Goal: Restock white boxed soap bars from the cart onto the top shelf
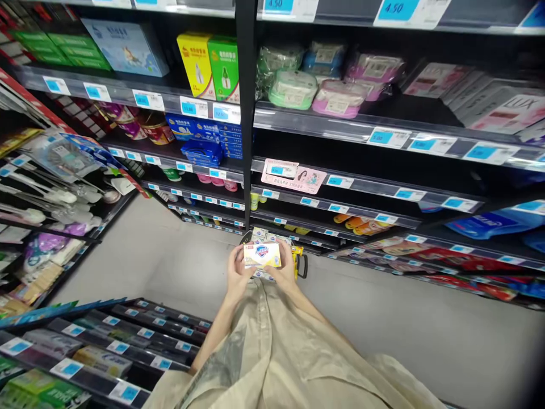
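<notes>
Between my two hands is a white and yellow soap box (261, 256) with a blue and red shield logo, its printed face turned up toward me. My left hand (238, 269) grips its left end, fingers wrapped behind and thumb along the lower edge. On the right end, my right hand (284, 267) grips it the same way. Beneath and beyond it are more boxes (258, 233) of a similar pale design, partly hidden by my hands. A yellow thing with a black handle (302, 266) shows beside my right hand.
Ahead stands a shelf rack (246, 113) with price tags. Its shelves carry wrapped soap dishes (293, 88), LUX boxes (511, 108) and blue boxes (200, 150). Hanging utensils (46, 193) line the left side. Another shelf (106, 341) is close at lower left. Grey floor (170, 261) lies between.
</notes>
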`<state>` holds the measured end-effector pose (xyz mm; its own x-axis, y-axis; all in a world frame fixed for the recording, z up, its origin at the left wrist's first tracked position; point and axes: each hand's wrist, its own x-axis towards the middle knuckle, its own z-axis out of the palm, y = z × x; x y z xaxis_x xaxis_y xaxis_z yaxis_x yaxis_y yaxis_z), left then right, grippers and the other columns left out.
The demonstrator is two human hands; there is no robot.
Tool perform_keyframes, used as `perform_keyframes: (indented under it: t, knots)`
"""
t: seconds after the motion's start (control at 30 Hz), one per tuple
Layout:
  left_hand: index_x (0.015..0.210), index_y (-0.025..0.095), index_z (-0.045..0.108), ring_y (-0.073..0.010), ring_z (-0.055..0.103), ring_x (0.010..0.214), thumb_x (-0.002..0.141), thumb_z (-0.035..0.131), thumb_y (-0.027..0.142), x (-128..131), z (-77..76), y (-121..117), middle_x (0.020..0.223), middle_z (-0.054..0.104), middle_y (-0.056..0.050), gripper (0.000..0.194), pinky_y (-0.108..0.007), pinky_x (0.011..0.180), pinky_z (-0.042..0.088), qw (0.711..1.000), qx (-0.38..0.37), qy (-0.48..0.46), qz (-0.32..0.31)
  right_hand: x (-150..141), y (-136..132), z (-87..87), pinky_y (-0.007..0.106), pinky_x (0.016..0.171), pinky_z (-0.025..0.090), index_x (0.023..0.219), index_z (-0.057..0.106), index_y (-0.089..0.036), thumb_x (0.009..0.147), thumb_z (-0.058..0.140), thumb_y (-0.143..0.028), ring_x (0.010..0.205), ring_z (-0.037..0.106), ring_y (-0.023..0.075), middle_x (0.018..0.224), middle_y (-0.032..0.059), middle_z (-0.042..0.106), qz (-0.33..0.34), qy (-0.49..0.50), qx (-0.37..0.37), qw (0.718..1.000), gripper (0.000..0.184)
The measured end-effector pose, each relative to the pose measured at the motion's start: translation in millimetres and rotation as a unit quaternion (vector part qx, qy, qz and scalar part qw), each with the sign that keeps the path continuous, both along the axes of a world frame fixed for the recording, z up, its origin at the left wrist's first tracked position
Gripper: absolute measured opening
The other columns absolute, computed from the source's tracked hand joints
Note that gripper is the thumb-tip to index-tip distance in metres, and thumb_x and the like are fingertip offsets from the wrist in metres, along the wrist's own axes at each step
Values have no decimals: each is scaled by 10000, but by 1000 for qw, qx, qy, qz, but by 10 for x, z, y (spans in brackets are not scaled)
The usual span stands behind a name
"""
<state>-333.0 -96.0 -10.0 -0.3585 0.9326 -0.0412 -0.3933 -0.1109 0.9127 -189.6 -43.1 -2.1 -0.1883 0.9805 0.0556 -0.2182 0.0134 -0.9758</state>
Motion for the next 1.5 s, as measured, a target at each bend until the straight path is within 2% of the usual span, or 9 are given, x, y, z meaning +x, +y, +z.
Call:
perform_keyframes:
  t: [0.43, 0.57, 0.67, 0.8, 0.9, 1.03, 1.2, 1.3, 1.5]
  knots:
    - [1365, 249, 574, -369, 635, 1396, 757, 966, 450, 6, 43, -41, 1477, 671, -194, 751, -493, 1130, 555, 1000, 27, -7, -5, 34, -16, 13, 491, 1079, 561, 1409, 443, -268, 631, 986, -614, 1252, 699, 344, 1311, 149, 711, -5, 6, 8, 1000, 1009]
    - [1318, 236, 689, -360, 590, 1425, 778, 941, 455, 18, -2, -47, 1537, 611, -160, 635, -460, 1150, 527, 998, -26, 54, 26, 36, -13, -34, 466, 1007, 595, 1402, 457, -282, 571, 1041, -508, 1157, 734, 318, 1235, 111, 747, -58, -2, 46, 997, 1040]
    - [1316, 222, 726, -364, 612, 1377, 801, 904, 546, 11, -84, -61, 1485, 647, -162, 634, -485, 1150, 512, 995, -87, 48, 3, 44, -23, -101, 456, 991, 601, 1421, 468, -273, 594, 1039, -417, 1153, 736, 306, 1231, 106, 749, -102, -39, 76, 991, 1015]
    - [1504, 257, 638, -376, 567, 1444, 844, 859, 605, 5, -163, -89, 1577, 605, -154, 778, -530, 1221, 437, 989, -103, -24, -100, 64, -36, -167, 464, 987, 589, 1478, 459, -262, 658, 985, -338, 1141, 727, 298, 1263, 105, 740, -120, -129, 131, 976, 977]
    - [1522, 272, 632, -387, 527, 1495, 799, 898, 610, 76, -132, -112, 1608, 588, -138, 841, -528, 1266, 385, 982, -81, -92, -147, 75, -49, -122, 502, 1047, 559, 1470, 513, -279, 685, 943, -279, 1177, 694, 304, 1269, 88, 735, -114, -207, 202, 950, 896]
    - [1359, 176, 744, -412, 529, 1497, 784, 879, 630, 239, -16, -120, 1455, 712, -165, 744, -539, 1291, 356, 950, -97, -260, -142, 70, -62, -20, 533, 1116, 534, 1436, 565, -298, 698, 951, -256, 1299, 634, 327, 1236, 73, 741, -81, -241, 280, 926, 834]
    - [1217, 125, 788, -367, 604, 1435, 924, 681, 600, 311, 66, -120, 1308, 795, -136, 568, -508, 1295, 360, 866, -134, -467, -115, 72, -72, -6, 551, 1133, 524, 1468, 546, -289, 698, 987, -327, 1328, 623, 334, 1298, 93, 726, -24, -262, 251, 932, 887]
    - [1208, 117, 786, -357, 630, 1406, 964, 615, 555, 295, 77, -124, 1255, 815, -129, 529, -497, 1279, 376, 844, -140, -507, -105, 71, -76, -23, 553, 1127, 522, 1534, 474, -294, 747, 958, -311, 1283, 653, 318, 1277, 81, 754, 1, -242, 242, 939, 924]
    - [1290, 112, 751, -356, 685, 1323, 986, 569, 517, 293, 60, -132, 1234, 817, -149, 538, -504, 1250, 392, 835, -136, -525, -90, 55, -97, -86, 570, 1115, 524, 1524, 463, -303, 769, 951, -314, 1270, 664, 324, 1302, 88, 763, 11, -215, 233, 948, 899]
